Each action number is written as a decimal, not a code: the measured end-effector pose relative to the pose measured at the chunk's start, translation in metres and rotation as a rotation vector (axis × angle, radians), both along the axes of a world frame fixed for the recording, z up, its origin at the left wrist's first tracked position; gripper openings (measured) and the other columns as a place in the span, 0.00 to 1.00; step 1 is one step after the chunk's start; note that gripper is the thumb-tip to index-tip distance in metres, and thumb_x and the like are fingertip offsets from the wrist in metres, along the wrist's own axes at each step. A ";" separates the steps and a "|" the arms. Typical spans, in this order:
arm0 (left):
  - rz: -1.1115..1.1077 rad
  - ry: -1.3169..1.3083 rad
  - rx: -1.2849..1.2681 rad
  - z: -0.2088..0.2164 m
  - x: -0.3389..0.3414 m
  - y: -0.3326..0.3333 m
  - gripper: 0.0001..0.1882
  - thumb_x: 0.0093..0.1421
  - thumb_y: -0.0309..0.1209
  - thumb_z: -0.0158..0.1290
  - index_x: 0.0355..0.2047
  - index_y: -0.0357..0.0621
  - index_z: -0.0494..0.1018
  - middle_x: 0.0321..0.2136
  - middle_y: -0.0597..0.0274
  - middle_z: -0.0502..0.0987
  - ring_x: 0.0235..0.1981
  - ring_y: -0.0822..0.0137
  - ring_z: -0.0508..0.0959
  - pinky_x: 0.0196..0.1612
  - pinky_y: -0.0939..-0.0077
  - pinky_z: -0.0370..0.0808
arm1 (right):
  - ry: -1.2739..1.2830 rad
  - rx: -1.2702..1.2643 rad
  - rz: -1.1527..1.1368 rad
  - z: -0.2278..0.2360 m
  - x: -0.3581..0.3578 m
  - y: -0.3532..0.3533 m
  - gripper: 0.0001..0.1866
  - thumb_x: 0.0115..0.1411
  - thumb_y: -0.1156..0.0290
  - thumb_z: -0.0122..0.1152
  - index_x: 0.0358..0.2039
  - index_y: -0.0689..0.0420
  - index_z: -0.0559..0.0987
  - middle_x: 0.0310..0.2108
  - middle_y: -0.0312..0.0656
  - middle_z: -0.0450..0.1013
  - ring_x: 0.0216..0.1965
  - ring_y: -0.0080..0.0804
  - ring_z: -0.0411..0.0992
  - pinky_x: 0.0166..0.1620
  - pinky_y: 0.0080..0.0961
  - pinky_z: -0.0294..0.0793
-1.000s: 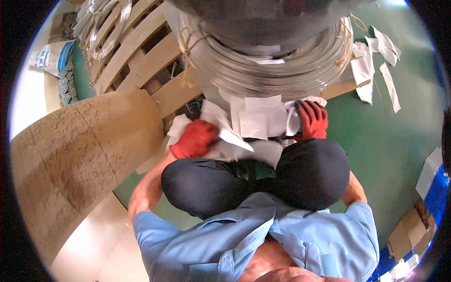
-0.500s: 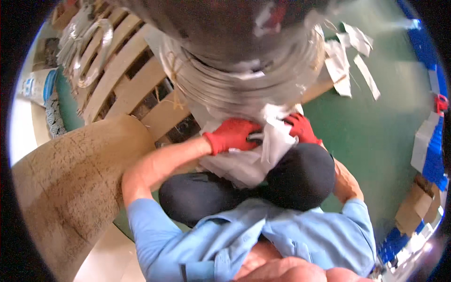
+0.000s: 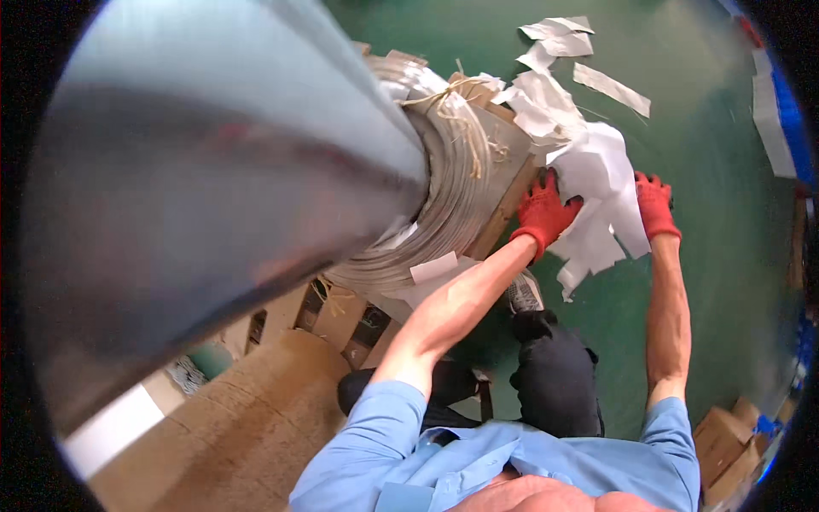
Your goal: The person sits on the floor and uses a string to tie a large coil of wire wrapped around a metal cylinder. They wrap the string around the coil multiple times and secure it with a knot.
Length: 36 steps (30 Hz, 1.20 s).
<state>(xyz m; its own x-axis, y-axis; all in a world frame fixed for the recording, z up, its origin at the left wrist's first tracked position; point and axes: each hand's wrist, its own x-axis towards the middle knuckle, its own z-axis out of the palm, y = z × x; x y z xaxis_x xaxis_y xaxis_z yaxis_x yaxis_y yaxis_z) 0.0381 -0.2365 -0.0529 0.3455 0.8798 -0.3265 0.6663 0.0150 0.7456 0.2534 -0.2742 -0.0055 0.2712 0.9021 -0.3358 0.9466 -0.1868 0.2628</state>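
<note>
Both my hands are in red gloves with dark fingertips, reaching out low over the floor on my right. Between them lies a crumpled white sheet [image 3: 600, 175], torn along its lower edge; paper or thin plastic, I cannot tell which. My left hand [image 3: 547, 211] has its fingers and thumb spread at the sheet's left edge. Along the right edge sits my right hand [image 3: 656, 207], its fingers apart and partly over the border. Left of my left hand, a thick coil of grey strand [image 3: 465, 183] is bound with twine [image 3: 461, 102].
A large blurred grey cylinder [image 3: 256, 162] rises through the coil and fills the left. White scraps [image 3: 546, 98] lie on the green floor [image 3: 717, 256] beyond. A brown cylindrical roll [image 3: 256, 410] is at lower left, by pallet slats [image 3: 328, 320]. Cardboard boxes [image 3: 725, 444] stand at lower right.
My view has swung right. Both hands have gone from gathering white sheet at my knees beside the coil to the floor at right, where their fingers are now spread over the sheet.
</note>
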 end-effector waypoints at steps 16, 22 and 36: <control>0.667 -0.039 -0.688 0.135 -0.376 -0.161 0.10 0.50 0.36 0.57 0.30 0.44 0.74 0.24 0.66 0.76 0.24 0.73 0.75 0.27 0.78 0.72 | 0.609 -0.314 -0.702 0.145 -0.079 -0.146 0.27 0.46 0.49 0.61 0.39 0.59 0.79 0.37 0.51 0.75 0.38 0.47 0.75 0.43 0.37 0.73; 0.920 -0.116 -0.904 0.219 -0.454 -0.210 0.11 0.53 0.35 0.55 0.36 0.47 0.74 0.28 0.65 0.77 0.26 0.70 0.76 0.29 0.77 0.74 | 1.131 0.195 -1.073 0.203 -0.074 -0.180 0.21 0.48 0.70 0.65 0.43 0.60 0.76 0.36 0.39 0.76 0.33 0.25 0.71 0.38 0.24 0.70; 0.959 -0.417 -0.822 0.313 -0.348 -0.214 0.13 0.57 0.29 0.52 0.43 0.41 0.72 0.35 0.60 0.77 0.35 0.68 0.78 0.38 0.75 0.75 | 0.674 -0.432 -0.443 0.265 -0.084 0.022 0.15 0.48 0.60 0.60 0.25 0.61 0.78 0.22 0.46 0.73 0.21 0.39 0.72 0.24 0.34 0.71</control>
<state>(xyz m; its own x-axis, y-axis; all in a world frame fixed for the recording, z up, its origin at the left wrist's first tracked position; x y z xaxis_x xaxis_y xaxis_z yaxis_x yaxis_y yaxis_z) -0.3103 -0.4506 0.2604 -0.0936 0.4287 -0.8986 -0.1358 0.8886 0.4380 0.1696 -0.2520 0.2591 0.1866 0.5209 -0.8330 0.7900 -0.5836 -0.1880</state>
